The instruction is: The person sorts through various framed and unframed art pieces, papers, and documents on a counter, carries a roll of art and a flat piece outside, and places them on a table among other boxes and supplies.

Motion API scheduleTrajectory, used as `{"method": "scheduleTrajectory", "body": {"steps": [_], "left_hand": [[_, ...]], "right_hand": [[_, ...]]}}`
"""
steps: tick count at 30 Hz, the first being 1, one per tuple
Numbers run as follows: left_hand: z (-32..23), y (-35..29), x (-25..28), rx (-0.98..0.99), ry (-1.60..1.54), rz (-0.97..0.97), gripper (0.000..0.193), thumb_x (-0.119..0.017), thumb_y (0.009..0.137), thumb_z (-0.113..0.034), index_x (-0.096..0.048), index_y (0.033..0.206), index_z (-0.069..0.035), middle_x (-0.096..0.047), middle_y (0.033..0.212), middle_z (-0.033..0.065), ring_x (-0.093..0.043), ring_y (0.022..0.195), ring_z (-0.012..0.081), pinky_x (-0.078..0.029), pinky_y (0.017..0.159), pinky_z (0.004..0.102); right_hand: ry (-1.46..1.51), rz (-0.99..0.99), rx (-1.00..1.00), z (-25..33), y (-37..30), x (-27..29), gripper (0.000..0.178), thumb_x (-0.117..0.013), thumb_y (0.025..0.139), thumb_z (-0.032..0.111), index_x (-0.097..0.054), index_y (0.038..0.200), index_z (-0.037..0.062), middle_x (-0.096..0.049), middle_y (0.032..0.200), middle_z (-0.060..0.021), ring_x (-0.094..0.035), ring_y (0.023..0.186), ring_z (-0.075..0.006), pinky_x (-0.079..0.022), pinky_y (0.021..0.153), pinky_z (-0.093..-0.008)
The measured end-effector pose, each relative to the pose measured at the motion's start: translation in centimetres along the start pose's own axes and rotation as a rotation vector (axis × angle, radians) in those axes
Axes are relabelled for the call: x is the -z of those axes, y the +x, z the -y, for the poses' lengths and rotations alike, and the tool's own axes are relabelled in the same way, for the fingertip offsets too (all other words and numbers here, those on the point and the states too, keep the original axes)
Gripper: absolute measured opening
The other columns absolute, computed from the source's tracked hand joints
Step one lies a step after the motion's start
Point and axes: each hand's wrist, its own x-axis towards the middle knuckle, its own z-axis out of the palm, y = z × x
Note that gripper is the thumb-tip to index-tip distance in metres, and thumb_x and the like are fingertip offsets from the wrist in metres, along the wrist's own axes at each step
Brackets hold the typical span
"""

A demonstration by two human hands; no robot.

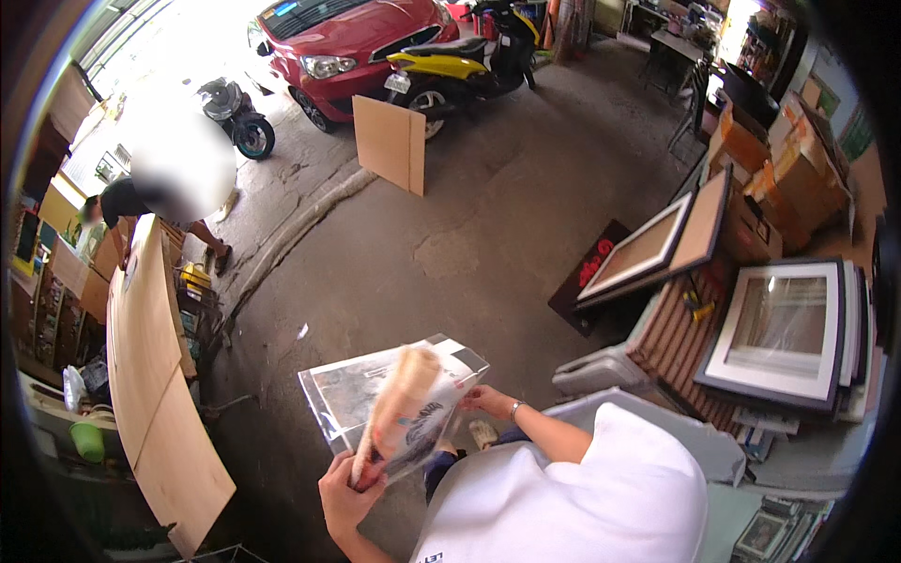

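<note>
My left hand [345, 495] grips the lower end of a tan rolled sheet [399, 402], which is motion-blurred and lies across a flat print in a clear plastic sleeve [349, 394]. The same hand also pinches the sleeve's lower edge. My right hand [484, 401], with a bracelet at the wrist, holds the sleeve's right edge. The sleeve is held tilted above the concrete floor, in front of my white shirt.
Plywood sheets [150, 375] lean at the left, with another person [141, 202] beyond them. Framed pictures [784, 333] and a wooden frame [657, 246] are stacked at the right. A brown board [389, 143] stands upright ahead, with a red car [347, 38] and a yellow scooter [450, 66] behind it.
</note>
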Motion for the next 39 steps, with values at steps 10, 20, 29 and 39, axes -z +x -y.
{"method": "scheduleTrajectory", "body": {"steps": [10, 20, 29, 39], "left_hand": [[8.7, 33.4, -4.1, 0.287, -0.656, 0.126, 0.018, -0.073, 0.080, -0.010, -0.069, 0.095, 0.001, -0.063, 0.082, -0.0020, -0.057, 0.075, 0.0091, -0.046, 0.069, 0.0257], [-3.5, 64.5, -12.1, 0.058, -0.986, 0.511, 0.024, -0.067, 0.090, -0.016, -0.068, 0.099, 0.006, -0.064, 0.088, 0.0026, -0.057, 0.076, 0.0092, -0.047, 0.071, 0.0247], [-18.6, 81.3, -21.4, -0.326, -0.806, 0.810, 0.036, -0.079, 0.076, -0.021, -0.068, 0.098, 0.006, -0.067, 0.091, 0.0036, -0.059, 0.083, 0.0109, -0.048, 0.079, 0.0269], [-28.2, 98.3, -44.0, 0.070, -0.677, 1.007, 0.023, -0.070, 0.087, -0.015, -0.069, 0.101, 0.004, -0.066, 0.087, 0.0015, -0.059, 0.075, 0.0095, -0.048, 0.069, 0.0258]], "right_hand": [[0.042, -0.465, 0.159, 20.9, 10.8, 10.8, 0.018, -0.066, 0.095, 0.024, -0.064, 0.097, 0.0066, -0.066, 0.079, -0.0026, -0.062, 0.063, -0.0108, -0.050, 0.054, -0.0261], [0.048, -0.767, 0.446, 42.4, 5.8, 23.1, 0.060, -0.072, 0.092, 0.025, -0.045, 0.144, 0.0125, -0.067, 0.092, -0.0039, -0.062, 0.067, -0.0082, -0.054, 0.056, -0.0277], [0.078, -1.033, 0.654, 49.8, -0.7, 32.8, 0.056, -0.067, 0.093, 0.012, -0.043, 0.145, 0.0094, -0.066, 0.082, -0.0049, -0.062, 0.056, -0.0098, -0.054, 0.050, -0.0257], [0.269, -1.146, 0.327, 52.5, 2.8, 53.9, 0.046, -0.068, 0.094, 0.022, -0.051, 0.136, 0.0129, -0.068, 0.092, -0.0057, -0.064, 0.059, -0.0104, -0.056, 0.052, -0.0277]]}}
